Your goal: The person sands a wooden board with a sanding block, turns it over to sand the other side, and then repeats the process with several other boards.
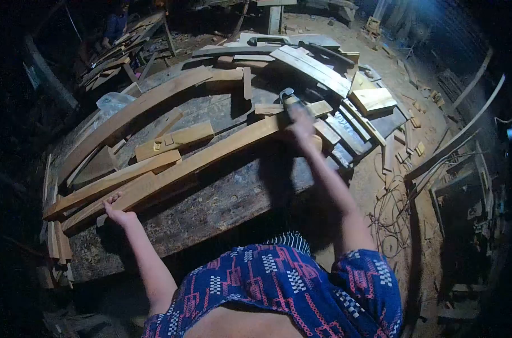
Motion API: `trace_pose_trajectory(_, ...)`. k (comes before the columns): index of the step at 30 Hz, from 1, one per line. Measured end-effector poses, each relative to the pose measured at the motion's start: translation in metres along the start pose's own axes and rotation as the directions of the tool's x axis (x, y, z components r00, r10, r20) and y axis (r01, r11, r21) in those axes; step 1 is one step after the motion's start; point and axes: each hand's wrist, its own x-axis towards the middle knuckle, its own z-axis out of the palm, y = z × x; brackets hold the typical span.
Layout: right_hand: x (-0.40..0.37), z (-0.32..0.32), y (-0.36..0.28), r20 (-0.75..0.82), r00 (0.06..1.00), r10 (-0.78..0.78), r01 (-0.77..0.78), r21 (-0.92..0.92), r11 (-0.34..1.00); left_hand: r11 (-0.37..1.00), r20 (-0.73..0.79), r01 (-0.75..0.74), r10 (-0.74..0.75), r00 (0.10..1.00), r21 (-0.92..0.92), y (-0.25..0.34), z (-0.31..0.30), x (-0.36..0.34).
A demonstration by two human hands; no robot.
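Note:
A long wooden beam [211, 153] lies diagonally across the dark workbench [211, 203]. At its near left part, my left hand [119, 213] rests against the edge with the fingers apart. Toward the beam's far right end, my right hand [301, 127] is wrapped round a hammer-like tool [288, 96] with a metal head; motion blurs the hand. Just behind the beam are a wooden block with a square mark [174, 141] and a second beam [112, 183].
A curved plank [126, 118] and a clear plastic bag [115, 102] lie at the back left. Pale boards [312, 70] and a wood block [374, 100] are piled at the right. Cables [391, 219] lie on the ground. Another person [116, 25] is at the far left.

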Motion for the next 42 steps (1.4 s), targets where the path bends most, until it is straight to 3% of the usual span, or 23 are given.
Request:
trace_pose_trajectory(3, -0.053, -0.003, -0.095, 0.008, 0.916, -0.402, 0.395, 0.157, 0.905, 0.999, -0.003, 0.025, -0.026, 1.0, -0.019, -0.002, -0.003, 0.005)
trace_pose_trajectory(5, -0.084, -0.005, -0.136, -0.126, 0.849, -0.513, 0.528, 0.233, 0.817, 0.998, -0.01, 0.054, -0.055, 0.998, -0.034, 0.0, 0.001, 0.001)
trace_pose_trajectory(8, -0.065, -0.006, -0.101, -0.064, 0.799, -0.598, 0.582, 0.334, 0.742, 0.997, -0.02, 0.077, -0.077, 0.997, -0.004, 0.007, 0.006, -0.002)
trace_pose_trajectory(10, -0.029, -0.008, -0.042, -0.06, 0.862, -0.503, 0.506, 0.122, 0.854, 0.997, -0.02, 0.071, -0.07, 0.997, 0.018, 0.01, 0.008, -0.006)
trace_pose_trajectory(11, -0.014, -0.028, -0.021, -0.15, 0.933, -0.328, 0.36, 0.33, 0.873, 0.997, -0.011, 0.07, -0.07, 0.998, 0.038, 0.011, 0.009, -0.007)
trace_pose_trajectory(12, -0.006, -0.047, 0.007, -0.223, 0.93, -0.294, 0.357, 0.351, 0.865, 0.997, -0.015, 0.071, -0.07, 0.997, 0.033, 0.009, 0.006, -0.002)
trace_pose_trajectory(13, 0.022, -0.018, 0.054, -0.063, 0.995, -0.077, 0.098, 0.514, 0.852, 0.998, 0.021, 0.059, -0.059, 0.998, 0.011, 0.007, -0.001, 0.005)
trace_pose_trajectory(17, 0.029, -0.033, 0.075, -0.142, 0.961, 0.236, -0.242, -0.027, 0.97, 0.985, 0.094, 0.17, -0.168, 0.981, -0.021, 0.012, 0.006, -0.001)
trace_pose_trajectory(19, 0.034, 0.006, 0.078, -0.319, 0.943, 0.094, -0.136, -0.114, 0.984, 0.992, 0.071, 0.126, -0.126, 0.989, 0.006, 0.007, 0.0, 0.007)
trace_pose_trajectory(21, 0.006, -0.025, 0.012, -0.013, 0.979, 0.202, -0.202, 0.046, 0.978, 0.996, 0.02, 0.081, -0.082, 0.996, 0.048, 0.008, 0.004, 0.001)
trace_pose_trajectory(22, -0.002, -0.002, -0.004, -0.026, 0.999, 0.037, -0.036, 0.04, 0.999, 0.996, 0.049, 0.081, -0.083, 0.995, 0.042, 0.007, 0.001, 0.005)
trace_pose_trajectory(23, -0.018, 0.015, -0.033, -0.243, 0.952, -0.185, 0.206, 0.063, 0.977, 0.996, 0.079, 0.079, -0.081, 0.994, 0.032, 0.006, 0.0, 0.007)
trace_pose_trajectory(25, -0.06, 0.001, -0.117, -0.342, 0.866, -0.365, 0.438, 0.165, 0.884, 0.996, 0.072, 0.085, -0.087, 0.994, 0.03, 0.007, 0.003, 0.004)
trace_pose_trajectory(26, -0.076, 0.001, -0.155, -0.213, 0.892, -0.398, 0.438, 0.198, 0.877, 0.996, 0.066, 0.088, -0.089, 0.994, 0.021, 0.007, 0.004, 0.002)
trace_pose_trajectory(28, -0.106, 0.007, -0.201, -0.204, 0.785, -0.585, 0.619, 0.292, 0.729, 0.995, 0.102, 0.1, -0.098, 0.99, -0.012, 0.001, -0.003, 0.014)
trace_pose_trajectory(31, -0.103, -0.002, -0.196, -0.046, 0.691, -0.721, 0.693, 0.327, 0.643, 0.985, 0.081, 0.164, -0.16, 0.984, -0.043, 0.009, 0.007, 0.005)
trace_pose_trajectory(33, -0.075, 0.002, -0.151, -0.027, 0.763, -0.646, 0.63, 0.256, 0.733, 0.98, 0.026, 0.196, -0.195, 0.98, -0.033, 0.001, -0.007, 0.028)
trace_pose_trajectory(35, -0.053, -0.021, -0.097, 0.093, 0.945, -0.314, 0.289, 0.208, 0.934, 0.987, 0.146, 0.158, -0.15, 0.978, -0.042, 0.007, 0.001, 0.01)
trace_pose_trajectory(36, -0.04, 0.001, -0.051, -0.172, 0.919, -0.356, 0.38, 0.131, 0.916, 0.987, 0.119, 0.151, -0.143, 0.983, -0.062, 0.007, 0.005, 0.008)
trace_pose_trajectory(37, -0.024, 0.005, -0.017, -0.126, 0.974, -0.188, 0.214, 0.242, 0.946, 0.94, 0.221, 0.273, -0.228, 0.948, -0.203, -0.002, -0.011, 0.028)
trace_pose_trajectory(39, -0.026, -0.032, -0.016, -0.113, 0.993, -0.03, 0.077, 0.43, 0.899, 0.891, 0.096, 0.254, -0.235, 0.967, -0.377, 0.009, 0.006, 0.004)
trace_pose_trajectory(41, -0.027, 0.009, -0.016, -0.287, 0.951, -0.116, 0.086, -0.114, 0.99, 0.848, 0.168, 0.239, -0.18, 0.969, -0.472, -0.001, -0.003, 0.008)
trace_pose_trajectory(42, -0.033, 0.011, -0.041, -0.199, 0.97, -0.136, 0.134, -0.021, 0.991, 0.834, 0.157, 0.232, -0.176, 0.972, -0.501, 0.0, 0.0, 0.002)
